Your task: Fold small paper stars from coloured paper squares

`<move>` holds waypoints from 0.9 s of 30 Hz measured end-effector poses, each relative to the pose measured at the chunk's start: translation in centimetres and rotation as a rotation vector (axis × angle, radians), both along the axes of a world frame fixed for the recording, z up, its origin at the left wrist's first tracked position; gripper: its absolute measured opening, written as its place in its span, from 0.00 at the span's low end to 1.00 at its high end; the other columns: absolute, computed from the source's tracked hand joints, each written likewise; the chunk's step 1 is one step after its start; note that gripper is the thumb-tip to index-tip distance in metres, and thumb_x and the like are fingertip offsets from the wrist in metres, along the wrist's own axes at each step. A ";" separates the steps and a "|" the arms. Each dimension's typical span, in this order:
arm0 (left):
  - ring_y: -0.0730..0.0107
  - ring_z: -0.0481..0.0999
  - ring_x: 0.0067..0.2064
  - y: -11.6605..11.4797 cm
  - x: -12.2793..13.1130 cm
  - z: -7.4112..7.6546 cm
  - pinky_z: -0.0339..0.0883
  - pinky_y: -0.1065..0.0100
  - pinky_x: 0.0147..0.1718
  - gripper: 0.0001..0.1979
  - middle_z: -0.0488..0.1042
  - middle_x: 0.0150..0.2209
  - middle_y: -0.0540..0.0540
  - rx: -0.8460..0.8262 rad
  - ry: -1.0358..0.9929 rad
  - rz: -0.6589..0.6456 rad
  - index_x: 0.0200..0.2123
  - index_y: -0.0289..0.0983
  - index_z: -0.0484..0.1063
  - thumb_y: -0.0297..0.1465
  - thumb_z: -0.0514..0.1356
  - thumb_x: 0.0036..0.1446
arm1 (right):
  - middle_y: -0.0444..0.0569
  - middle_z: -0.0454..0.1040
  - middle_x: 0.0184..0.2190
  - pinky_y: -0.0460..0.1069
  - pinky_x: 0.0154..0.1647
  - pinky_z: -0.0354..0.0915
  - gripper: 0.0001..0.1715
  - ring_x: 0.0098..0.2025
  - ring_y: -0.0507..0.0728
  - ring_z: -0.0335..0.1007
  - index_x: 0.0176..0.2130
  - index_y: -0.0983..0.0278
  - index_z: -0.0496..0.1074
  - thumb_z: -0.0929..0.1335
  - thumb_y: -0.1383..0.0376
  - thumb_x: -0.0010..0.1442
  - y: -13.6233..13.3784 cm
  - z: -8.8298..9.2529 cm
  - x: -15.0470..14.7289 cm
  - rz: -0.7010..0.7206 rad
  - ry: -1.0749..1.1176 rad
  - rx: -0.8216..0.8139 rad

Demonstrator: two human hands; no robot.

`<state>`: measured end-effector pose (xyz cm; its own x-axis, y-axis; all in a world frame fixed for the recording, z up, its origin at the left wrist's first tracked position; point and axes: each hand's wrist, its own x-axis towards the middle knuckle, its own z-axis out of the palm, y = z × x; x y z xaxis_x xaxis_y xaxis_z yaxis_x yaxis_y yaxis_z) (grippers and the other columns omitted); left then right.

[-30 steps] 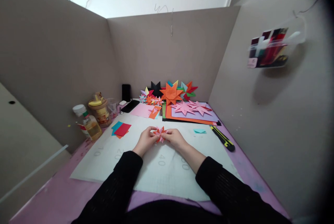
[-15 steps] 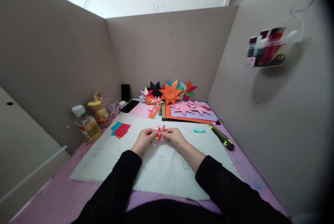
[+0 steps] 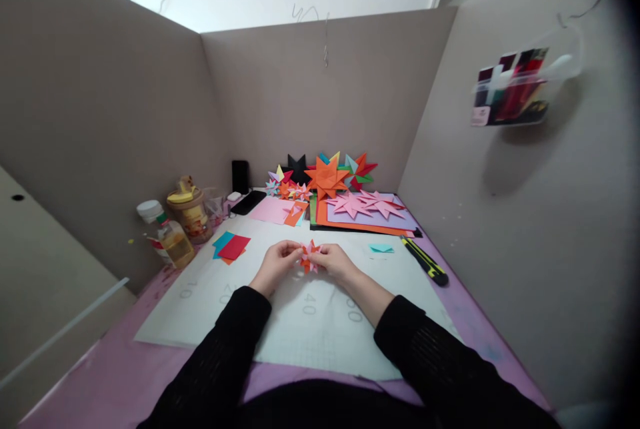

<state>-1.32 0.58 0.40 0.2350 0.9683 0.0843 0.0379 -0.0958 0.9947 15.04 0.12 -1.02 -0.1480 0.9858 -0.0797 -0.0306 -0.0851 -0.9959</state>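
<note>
Just above the white sheet, a small orange and pink folded paper star (image 3: 311,258) is held between both hands. My left hand (image 3: 280,262) pinches its left side between thumb and fingers. On the opposite side, my right hand (image 3: 336,261) grips the star's right points with closed fingertips. My fingers cover parts of both edges. Off to the left lie red, blue and orange paper squares (image 3: 234,248). A folded turquoise paper piece (image 3: 381,249) rests to the right of my right hand.
A yellow and black box cutter (image 3: 425,261) lies at the right edge. Paper stars (image 3: 327,177) stand at the back, with pink stars (image 3: 350,205) on stacked coloured sheets. At left are a glue bottle (image 3: 173,242), a tub (image 3: 193,215) and a phone (image 3: 249,203). Grey panels (image 3: 320,102) enclose the table.
The star has turned slightly between my fingers, and my left fingers have shifted a little on its edge. Both hands stay in nearly the same place.
</note>
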 end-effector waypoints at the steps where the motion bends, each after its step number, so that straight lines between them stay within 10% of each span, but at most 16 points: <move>1: 0.74 0.70 0.25 0.0 0.0 0.0 0.59 0.74 0.23 0.16 0.74 0.26 0.46 0.022 0.023 0.014 0.31 0.32 0.71 0.40 0.63 0.45 | 0.40 0.63 0.11 0.44 0.17 0.43 0.17 0.14 0.46 0.50 0.17 0.67 0.65 0.72 0.58 0.39 0.0 0.0 0.0 0.012 -0.016 0.004; 10: 0.70 0.69 0.29 -0.3 0.1 0.7 0.62 0.71 0.31 0.10 0.73 0.25 0.47 0.188 0.177 0.065 0.25 0.34 0.72 0.36 0.60 0.45 | 0.42 0.65 0.12 0.44 0.17 0.46 0.18 0.15 0.46 0.52 0.17 0.67 0.68 0.72 0.56 0.41 0.1 -0.5 0.2 0.078 -0.100 0.073; 27: 0.77 0.66 0.20 0.0 0.4 -0.9 0.58 0.75 0.20 0.16 0.73 0.22 0.47 -0.058 0.048 -0.058 0.26 0.32 0.69 0.42 0.62 0.45 | 0.38 0.60 0.12 0.44 0.17 0.45 0.20 0.16 0.46 0.49 0.19 0.66 0.64 0.70 0.54 0.44 0.3 -0.6 0.0 0.030 -0.024 0.115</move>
<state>-0.93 0.62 -0.55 0.2937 0.9558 0.0154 0.0816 -0.0411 0.9958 15.00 0.40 -1.65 -0.1774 0.9837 0.0296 -0.0061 0.0290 -0.9996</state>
